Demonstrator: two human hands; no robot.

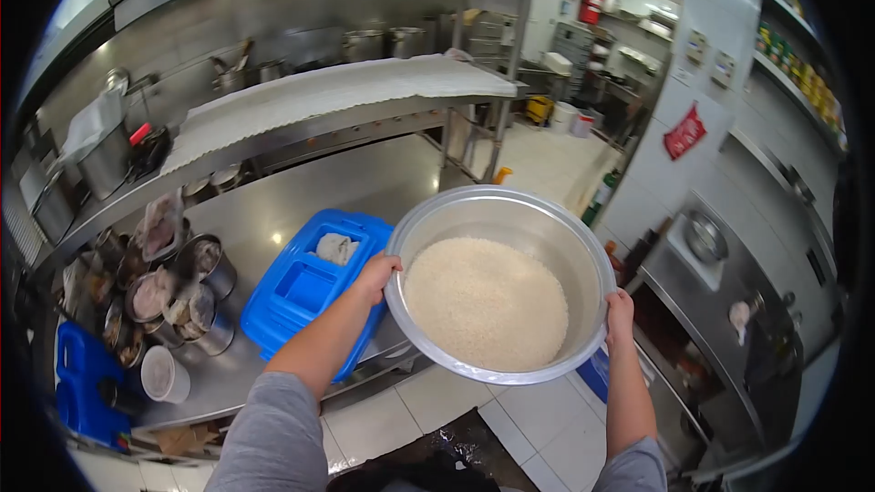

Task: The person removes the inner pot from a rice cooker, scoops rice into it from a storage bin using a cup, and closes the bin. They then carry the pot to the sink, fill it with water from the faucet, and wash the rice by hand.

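Note:
A large round metal basin (591, 260) is held up in front of me, tilted a little. White rice (488, 301) covers its bottom. My left hand (375, 278) grips the rim on the left, fingers closed around it. On the opposite side, my right hand (620, 310) is closed on the rim as well. Just behind my left hand, a blue plastic container (273, 314) with recessed compartments rests on the steel counter. A whitish cloth-like thing (337, 249) lies in one of its compartments.
Several metal pots crowd the steel counter (401, 178) at left, near a white tub (166, 375) and a blue jerrycan (87, 383). A covered shelf (346, 91) runs above. At right, a metal bowl (705, 235) stands on another counter. Tiled floor (437, 401) lies below.

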